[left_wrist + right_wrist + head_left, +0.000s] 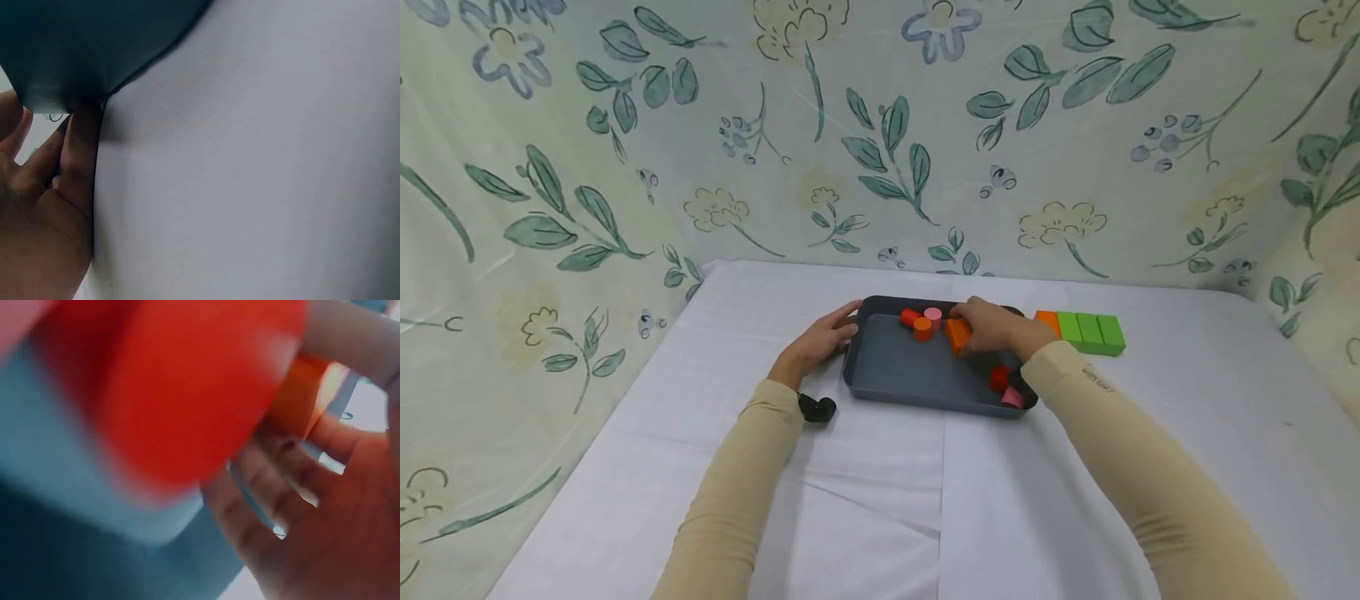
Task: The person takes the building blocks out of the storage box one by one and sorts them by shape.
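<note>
In the head view a dark grey tray (917, 375) lies on the white-covered table. My right hand (988, 323) reaches over its right side and pinches an orange block (958, 337); that block (297, 394) also shows between the fingers in the right wrist view. Large and blurred before the right wrist camera is a red cylinder (200, 387). With fingers extended, my left hand (820, 340) touches the tray's left edge near the far corner. Close to the held block stand a pink cylinder (933, 315), an orange cylinder (922, 330) and a red cylinder (909, 317) lying on its side.
Another red piece (999, 377) and a pink piece (1012, 398) sit in the tray's near right corner, below my right wrist. Beyond the tray's right side, an orange block (1047, 320) and green blocks (1091, 332) stand in a row. A floral cloth (880, 150) hangs behind the table.
</note>
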Demonstrator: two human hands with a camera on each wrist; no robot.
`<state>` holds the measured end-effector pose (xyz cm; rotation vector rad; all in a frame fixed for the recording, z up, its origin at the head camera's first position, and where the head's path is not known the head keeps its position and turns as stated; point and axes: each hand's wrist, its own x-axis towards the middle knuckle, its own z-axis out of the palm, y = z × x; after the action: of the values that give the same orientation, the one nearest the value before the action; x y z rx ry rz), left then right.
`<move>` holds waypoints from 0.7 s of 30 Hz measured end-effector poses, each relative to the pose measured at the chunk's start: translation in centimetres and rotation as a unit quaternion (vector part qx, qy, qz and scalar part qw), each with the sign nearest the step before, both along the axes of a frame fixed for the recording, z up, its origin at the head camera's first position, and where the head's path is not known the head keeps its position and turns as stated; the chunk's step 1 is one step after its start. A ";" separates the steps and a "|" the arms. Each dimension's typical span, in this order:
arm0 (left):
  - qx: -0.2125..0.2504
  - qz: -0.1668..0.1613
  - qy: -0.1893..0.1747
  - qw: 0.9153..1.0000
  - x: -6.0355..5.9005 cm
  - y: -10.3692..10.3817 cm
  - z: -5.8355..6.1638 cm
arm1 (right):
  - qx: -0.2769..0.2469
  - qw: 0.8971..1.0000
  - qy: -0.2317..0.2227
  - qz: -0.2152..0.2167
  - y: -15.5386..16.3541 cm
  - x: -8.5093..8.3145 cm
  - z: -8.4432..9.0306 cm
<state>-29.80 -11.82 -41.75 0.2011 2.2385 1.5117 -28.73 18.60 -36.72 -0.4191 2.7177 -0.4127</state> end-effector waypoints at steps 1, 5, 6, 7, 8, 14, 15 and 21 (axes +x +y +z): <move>0.000 -0.001 0.001 1.000 0.0 0.0 0.0 | 0.004 1.000 -0.006 0.000 0.0 0.0 -0.1; 0.001 -0.003 0.004 1.000 0.0 0.1 0.1 | 0.014 1.000 -0.007 -0.001 0.0 0.0 -0.3; 0.002 -0.005 0.004 1.000 -0.1 0.1 0.1 | 0.012 1.000 -0.006 -0.001 0.0 0.0 -0.3; 0.001 -0.005 0.004 1.000 -0.1 0.1 0.1 | 0.011 1.000 -0.004 -0.001 0.0 0.0 -0.3; 0.002 -0.004 0.003 1.000 -0.1 0.1 0.1 | 0.011 1.000 -0.004 0.000 0.0 0.0 -0.3; 0.001 -0.001 0.000 1.000 0.0 0.1 0.0 | 0.001 1.000 -0.015 -0.005 0.1 0.2 -0.1; 0.000 -0.001 0.000 1.000 0.0 0.1 0.0 | -0.003 1.000 -0.015 -0.006 0.1 0.3 -0.1; -0.002 0.000 0.000 1.000 0.1 0.0 -0.1 | -0.037 0.999 0.025 -0.003 0.7 0.3 0.3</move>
<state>-29.72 -11.87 -41.85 0.1996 2.2404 1.5082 -28.45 19.34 -36.40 -0.4461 2.7591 -0.5135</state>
